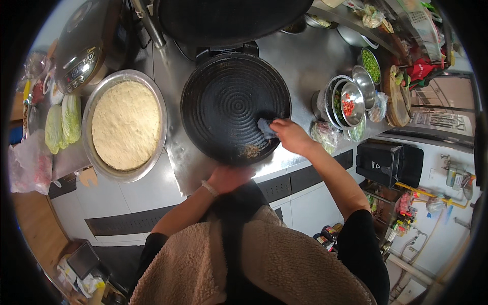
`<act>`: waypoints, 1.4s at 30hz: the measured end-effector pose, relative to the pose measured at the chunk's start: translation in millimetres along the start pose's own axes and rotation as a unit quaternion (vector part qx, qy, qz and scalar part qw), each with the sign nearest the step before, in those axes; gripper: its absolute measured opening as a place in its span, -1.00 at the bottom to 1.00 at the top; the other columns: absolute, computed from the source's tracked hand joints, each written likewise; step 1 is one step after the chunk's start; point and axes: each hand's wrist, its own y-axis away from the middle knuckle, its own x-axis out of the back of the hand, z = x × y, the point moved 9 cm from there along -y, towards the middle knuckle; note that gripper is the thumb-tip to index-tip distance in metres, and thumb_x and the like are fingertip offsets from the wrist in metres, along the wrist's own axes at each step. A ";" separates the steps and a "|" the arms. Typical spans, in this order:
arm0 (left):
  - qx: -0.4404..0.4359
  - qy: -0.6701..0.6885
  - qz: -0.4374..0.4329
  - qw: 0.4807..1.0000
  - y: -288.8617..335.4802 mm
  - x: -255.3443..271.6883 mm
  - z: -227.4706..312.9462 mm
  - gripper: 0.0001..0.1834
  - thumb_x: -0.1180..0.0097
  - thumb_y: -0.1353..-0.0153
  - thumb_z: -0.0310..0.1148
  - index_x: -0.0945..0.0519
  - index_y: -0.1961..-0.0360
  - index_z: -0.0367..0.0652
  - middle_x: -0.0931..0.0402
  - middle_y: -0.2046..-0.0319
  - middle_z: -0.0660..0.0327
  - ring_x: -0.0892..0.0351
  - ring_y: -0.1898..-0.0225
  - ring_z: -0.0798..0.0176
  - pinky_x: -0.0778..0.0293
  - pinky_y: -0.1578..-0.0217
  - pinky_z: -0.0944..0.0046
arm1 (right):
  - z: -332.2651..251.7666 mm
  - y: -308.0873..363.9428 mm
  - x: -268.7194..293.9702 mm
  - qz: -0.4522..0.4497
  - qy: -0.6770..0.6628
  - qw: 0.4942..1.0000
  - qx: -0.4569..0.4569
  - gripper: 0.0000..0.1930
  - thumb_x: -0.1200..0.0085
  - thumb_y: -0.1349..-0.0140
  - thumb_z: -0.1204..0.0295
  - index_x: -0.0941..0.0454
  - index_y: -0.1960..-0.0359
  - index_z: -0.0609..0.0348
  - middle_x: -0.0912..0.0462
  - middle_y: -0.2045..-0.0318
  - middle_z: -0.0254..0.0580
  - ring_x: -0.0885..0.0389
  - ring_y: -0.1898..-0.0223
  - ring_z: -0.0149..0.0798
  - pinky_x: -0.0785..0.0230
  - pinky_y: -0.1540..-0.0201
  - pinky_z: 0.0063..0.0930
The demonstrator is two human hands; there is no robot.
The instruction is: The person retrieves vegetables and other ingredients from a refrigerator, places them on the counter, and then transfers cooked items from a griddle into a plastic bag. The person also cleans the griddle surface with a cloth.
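A round black griddle pan (231, 99) with ringed grooves lies open on the steel counter, its lid (229, 18) raised behind it. My right hand (288, 134) presses a small grey-blue cloth (265, 127) onto the pan's right side. A heap of brown crumbs (251, 150) sits near the pan's front edge. My left hand (227, 178) rests at the counter's front edge just below the pan, fingers curled, holding nothing that I can see.
A wide steel basin of pale dough (125, 124) stands left of the pan. A cooker (84, 43) and cabbage (62, 124) lie further left. Nested steel bowls (351, 99) with chopped red and green vegetables stand on the right, beside a wooden board (396, 96).
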 end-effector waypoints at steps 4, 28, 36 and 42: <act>-0.116 -0.247 -0.020 0.962 -17.7 -25.6 40.1 -0.32 0.34 -0.18 0.10 -0.23 -0.10 -0.27 -0.19 -0.10 -0.11 -0.18 -0.14 -0.08 -0.08 -0.16 0.00 | -30.0 9.9 -31.1 0.014 -0.118 0.992 0.031 -0.68 0.02 -0.04 0.52 -0.40 0.11 0.21 -0.44 0.16 -0.05 -0.39 0.09 -0.01 -0.29 0.06 -0.30; -0.028 0.360 -0.044 0.931 -31.3 -15.6 5.0 -0.44 0.39 -0.21 0.06 -0.29 -0.08 -0.08 -0.27 -0.10 0.22 -0.27 -0.10 0.19 -0.19 -0.11 0.13 | -51.9 22.4 -33.7 0.159 -0.008 0.945 -0.285 -0.53 -0.22 0.13 0.25 -0.28 0.27 0.23 -0.37 0.29 -0.01 -0.35 0.20 0.01 -0.27 0.19 -0.21; 0.061 0.607 -0.102 0.785 -25.6 -35.7 7.9 -0.50 0.36 -0.21 -0.03 -0.33 -0.03 -0.10 -0.31 -0.06 0.23 -0.29 -0.08 0.23 -0.19 -0.10 0.15 | -48.8 -1.6 -54.9 0.113 0.069 0.932 -0.338 -0.29 -0.35 0.37 0.06 -0.20 0.29 0.19 -0.31 0.29 -0.02 -0.31 0.24 -0.06 -0.23 0.17 -0.28; -0.083 0.185 0.006 0.979 -37.3 -8.0 -4.2 -0.53 0.34 -0.22 -0.05 -0.34 -0.01 -0.11 -0.32 -0.05 0.21 -0.29 -0.08 0.19 -0.19 -0.10 0.10 | -34.7 -14.4 -67.2 -0.035 0.080 0.940 -0.331 -0.32 -0.31 0.24 0.14 -0.14 0.24 0.27 -0.35 0.22 0.09 -0.42 0.15 0.01 -0.35 0.12 -0.35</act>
